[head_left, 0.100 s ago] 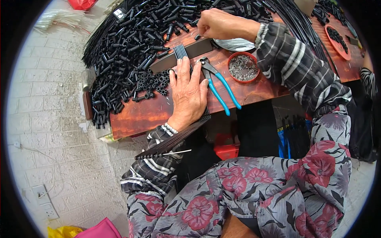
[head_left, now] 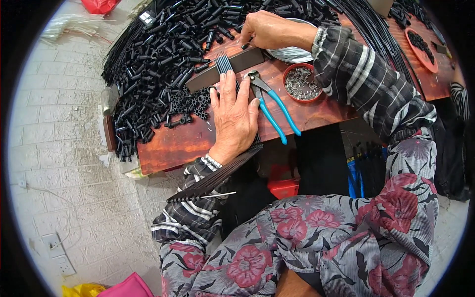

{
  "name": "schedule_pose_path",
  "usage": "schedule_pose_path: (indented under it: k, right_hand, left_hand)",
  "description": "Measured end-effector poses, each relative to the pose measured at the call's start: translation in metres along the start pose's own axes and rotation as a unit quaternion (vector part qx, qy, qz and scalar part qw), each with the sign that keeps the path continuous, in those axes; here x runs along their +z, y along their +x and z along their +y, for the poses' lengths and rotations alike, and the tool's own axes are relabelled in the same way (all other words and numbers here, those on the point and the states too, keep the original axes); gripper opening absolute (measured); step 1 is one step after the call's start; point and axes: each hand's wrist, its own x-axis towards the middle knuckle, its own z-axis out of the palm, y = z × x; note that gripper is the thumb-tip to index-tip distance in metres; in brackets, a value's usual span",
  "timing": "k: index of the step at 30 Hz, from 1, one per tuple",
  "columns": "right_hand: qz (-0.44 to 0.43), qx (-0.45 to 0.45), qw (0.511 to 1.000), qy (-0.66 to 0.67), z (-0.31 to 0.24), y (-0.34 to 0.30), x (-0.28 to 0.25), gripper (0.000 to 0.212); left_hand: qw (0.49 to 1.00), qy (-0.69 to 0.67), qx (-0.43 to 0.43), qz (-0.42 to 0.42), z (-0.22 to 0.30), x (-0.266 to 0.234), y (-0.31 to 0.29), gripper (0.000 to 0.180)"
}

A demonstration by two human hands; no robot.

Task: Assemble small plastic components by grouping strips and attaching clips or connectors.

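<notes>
My left hand (head_left: 231,121) lies flat with its fingers stretched out over a row of thin dark rods (head_left: 223,64). Their tips rest across a long brown bar (head_left: 200,79), and their other ends (head_left: 213,183) run back over my left forearm. Beyond the bar, my right hand (head_left: 271,30) is closed, its fingertips pinching a small black piece (head_left: 245,46) whose kind is mostly hidden. Pliers with blue handles (head_left: 277,110) rest right beside my left hand, jaws pointing away from me.
Black plastic tubular parts (head_left: 163,57) heap over the table's far left, with small black rings (head_left: 190,103) near the bar. A red dish of small metal pieces (head_left: 302,84) stands right of the pliers; a basin of silvery strands (head_left: 292,53) sits behind. Someone's striped sleeve (head_left: 459,99) shows far right.
My right hand has shifted slightly left with the small black piece, and its forearm has followed. My left hand, the rods and the pliers stay in place.
</notes>
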Motion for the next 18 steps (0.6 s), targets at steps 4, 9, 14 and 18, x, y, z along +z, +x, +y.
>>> schedule_pose_path:
  k: [4, 9, 14, 18]
  right_hand:
    - [0.043, -0.051, 0.997, 0.048, 0.012, -0.001, 0.014, 0.026]
    - [-0.029, -0.015, 0.998, 0.057, -0.003, -0.003, 0.010, 0.022]
    - [-0.027, -0.011, 0.999, 0.034, -0.003, -0.001, 0.010, 0.022]
    - [-0.065, 0.016, 0.997, 0.029, -0.011, 0.000, 0.003, 0.036]
  left_hand:
    - [1.000, -0.003, -0.002, -0.007, 0.002, 0.000, 0.001, 0.045]
    - [1.000, 0.001, 0.001, -0.007, 0.002, -0.001, -0.001, 0.045]
    - [1.000, -0.001, 0.009, -0.003, 0.002, -0.002, -0.001, 0.045]
    - [1.000, 0.003, 0.004, -0.006, 0.002, -0.001, -0.001, 0.045]
